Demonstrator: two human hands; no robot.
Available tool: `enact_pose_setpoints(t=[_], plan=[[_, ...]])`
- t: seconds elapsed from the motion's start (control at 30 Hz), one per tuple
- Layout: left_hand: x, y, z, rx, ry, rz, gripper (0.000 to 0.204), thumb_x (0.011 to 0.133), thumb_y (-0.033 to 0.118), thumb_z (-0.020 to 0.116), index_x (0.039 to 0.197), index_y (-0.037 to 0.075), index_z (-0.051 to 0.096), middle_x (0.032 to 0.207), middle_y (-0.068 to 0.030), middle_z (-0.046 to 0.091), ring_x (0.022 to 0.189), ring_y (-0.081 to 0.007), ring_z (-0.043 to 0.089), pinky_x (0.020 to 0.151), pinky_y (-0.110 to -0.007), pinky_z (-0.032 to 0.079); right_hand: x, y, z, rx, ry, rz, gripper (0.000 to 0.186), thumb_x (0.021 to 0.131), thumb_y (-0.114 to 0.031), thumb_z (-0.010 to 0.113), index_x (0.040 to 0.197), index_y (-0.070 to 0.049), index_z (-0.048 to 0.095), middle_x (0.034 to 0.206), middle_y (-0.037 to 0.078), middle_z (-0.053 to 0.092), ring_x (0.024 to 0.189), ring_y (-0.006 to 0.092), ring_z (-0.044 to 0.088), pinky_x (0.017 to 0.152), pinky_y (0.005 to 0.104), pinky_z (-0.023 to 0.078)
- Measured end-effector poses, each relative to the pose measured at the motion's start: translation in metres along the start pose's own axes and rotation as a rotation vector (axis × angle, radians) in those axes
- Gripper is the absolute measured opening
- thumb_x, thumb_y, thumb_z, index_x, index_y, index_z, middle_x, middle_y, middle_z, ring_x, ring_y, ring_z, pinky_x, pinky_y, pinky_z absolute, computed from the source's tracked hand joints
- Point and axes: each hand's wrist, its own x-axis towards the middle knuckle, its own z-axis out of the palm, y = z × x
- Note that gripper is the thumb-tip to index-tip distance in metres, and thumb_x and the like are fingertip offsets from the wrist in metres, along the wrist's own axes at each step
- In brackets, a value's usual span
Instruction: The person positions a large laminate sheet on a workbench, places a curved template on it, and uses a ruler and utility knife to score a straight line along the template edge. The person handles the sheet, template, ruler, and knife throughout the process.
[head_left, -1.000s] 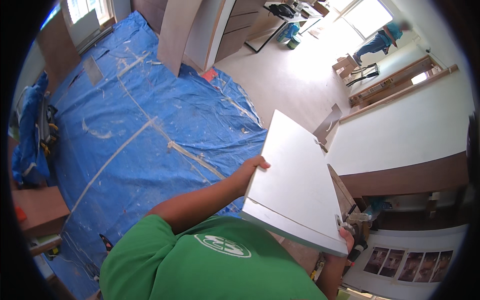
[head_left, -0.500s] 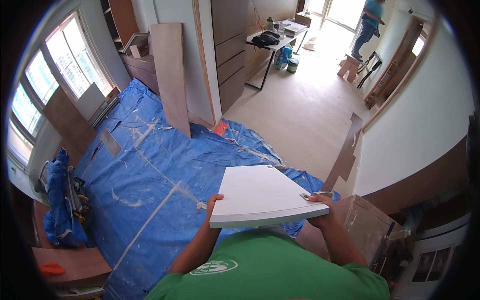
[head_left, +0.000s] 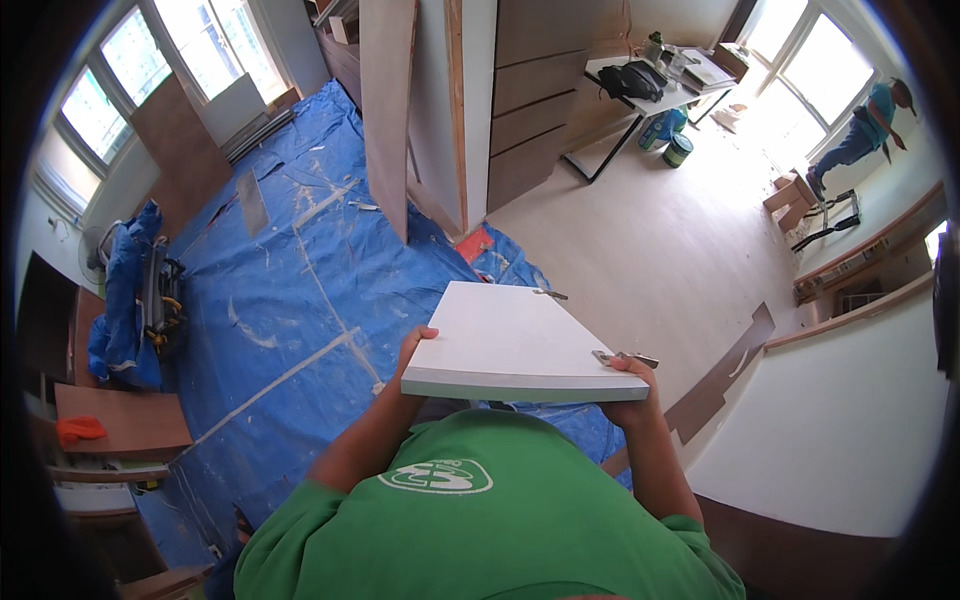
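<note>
A white cabinet door (head_left: 510,335) is held out flat in front of my body. Its near edge has a grey-green band, and metal hinges stick out along its right side: the nearer hinge (head_left: 625,358) lies beside my right thumb, the farther hinge (head_left: 550,294) close to the far corner. My left hand (head_left: 411,350) clasps the left edge, thumb on top and fingers hidden beneath. At the near right corner my right hand (head_left: 632,383) grips the door the same way, its other fingers mostly underneath.
Blue sheeting (head_left: 290,310) covers the floor on the left. Tall wooden boards (head_left: 388,120) lean by the middle wall. A table (head_left: 650,100) with a black bag stands beyond. Far right, another person (head_left: 865,130) stands on a wooden stool (head_left: 790,197). A brown strip (head_left: 725,375) lies along the right wall.
My view has swung left, so the room sits farther right in the picture. The door stays in both hands and appears slightly higher. The other person now leans forward with an arm stretched out.
</note>
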Motion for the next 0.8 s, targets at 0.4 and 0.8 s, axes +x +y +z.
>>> enact_pose_setpoints(t=[0.4,0.8], plan=[[0.236,0.098,0.007,-0.050,0.122,-0.025,0.075,0.081,0.028,0.056,0.144,-0.011,0.042,0.126,-0.0324,0.059,0.109,-0.0457,0.065,0.100,-0.056,0.052,0.191,-0.159,0.060,-0.071,0.279,-0.059,0.033,0.090,-0.018,0.061,0.116,0.003,0.058,0.105,0.017,0.068,0.088,0.0299,0.071,0.080,0.0422,0.062],[0.381,0.162,0.041,-0.036,0.449,-0.041,0.070,0.083,0.030,0.057,0.140,-0.009,0.048,0.123,-0.0291,0.062,0.103,-0.0412,0.067,0.091,-0.052,0.056,0.360,-0.305,0.108,-0.247,0.426,0.068,0.036,0.088,-0.018,0.063,0.116,0.002,0.055,0.112,0.018,0.061,0.100,0.0333,0.065,0.088,0.0477,0.059]])
